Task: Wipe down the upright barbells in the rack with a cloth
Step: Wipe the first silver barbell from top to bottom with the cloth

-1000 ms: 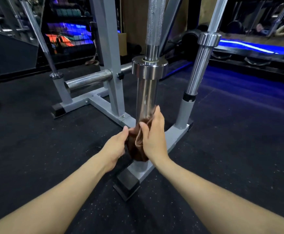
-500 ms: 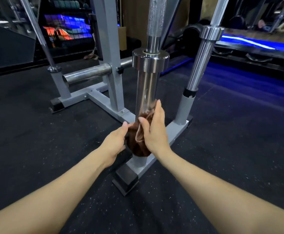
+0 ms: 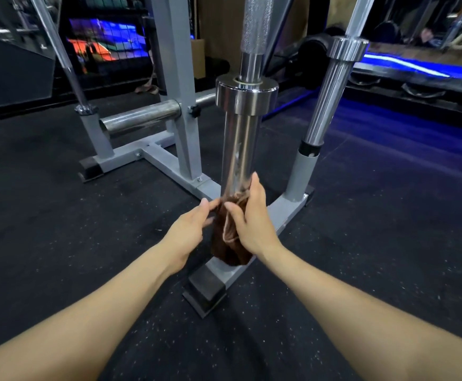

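Obs. 1: Person crouched at the grey rack (image 3: 169, 160), both bare forearms reaching in toward the nearest upright barbell (image 3: 238, 149).

Obs. 2: Brown cloth (image 3: 228, 243) sits bunched round the bottom of that barbell's chrome sleeve, just above the rack's foot. Most of the cloth hangs below the fingers; the polished sleeve rises bare above them up to the collar.

Obs. 3: Right hand (image 3: 247, 218) is wrapped onto the cloth. Thumb curled across the near face, pinching a fold; index finger laid straight up the sleeve, tip past the cloth's top edge and on or just off the metal. The other fingers go round the far side and are hidden. Likely reason for this hold: a wrap puts cloth against the full curve of the tube.

Obs. 4: Left hand (image 3: 188, 232) comes in from the other side, fingers loosely bent, tips at the cloth's left edge. Touching or pinching, cannot tell; it does not look like a firm grasp. Judged to be steadying or gathering the loose cloth so it stays round the sleeve.

Obs. 5: Second barbell (image 3: 331, 92) stands in its socket well to the right of the right hand's fingers; a third barbell (image 3: 59, 56) leans far left of the left hand's fingers. Both untouched by cloth.

Judgement: wipe is at the lowest point of the first sleeve; the other bars remain.
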The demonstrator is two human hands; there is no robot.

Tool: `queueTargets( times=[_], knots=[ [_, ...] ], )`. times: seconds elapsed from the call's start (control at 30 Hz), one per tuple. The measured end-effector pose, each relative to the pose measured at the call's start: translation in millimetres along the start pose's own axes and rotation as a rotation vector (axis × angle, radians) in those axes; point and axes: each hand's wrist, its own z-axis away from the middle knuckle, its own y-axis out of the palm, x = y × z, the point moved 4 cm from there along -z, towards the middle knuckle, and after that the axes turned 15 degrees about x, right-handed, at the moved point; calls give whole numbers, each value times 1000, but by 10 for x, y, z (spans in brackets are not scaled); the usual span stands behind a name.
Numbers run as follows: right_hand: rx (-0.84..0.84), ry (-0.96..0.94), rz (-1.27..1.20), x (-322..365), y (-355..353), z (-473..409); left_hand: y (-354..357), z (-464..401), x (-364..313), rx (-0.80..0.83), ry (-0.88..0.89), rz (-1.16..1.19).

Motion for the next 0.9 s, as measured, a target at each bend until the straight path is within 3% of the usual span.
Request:
queueTargets(
  times=[0.6,0.7,0.83,0.9],
  knots=[
    [240,206,268,-14,-138,282,178,234,-42,-76,-90,-72],
    [122,176,117,29,-324,292,163,307,-138,-82,-77,-161],
    [-65,167,-381,98,-516,325,423,485,-317,272,-132,-180],
    [-98,185,-589,143,-538,328,538,545,-377,347,-125,-214]
  ],
)
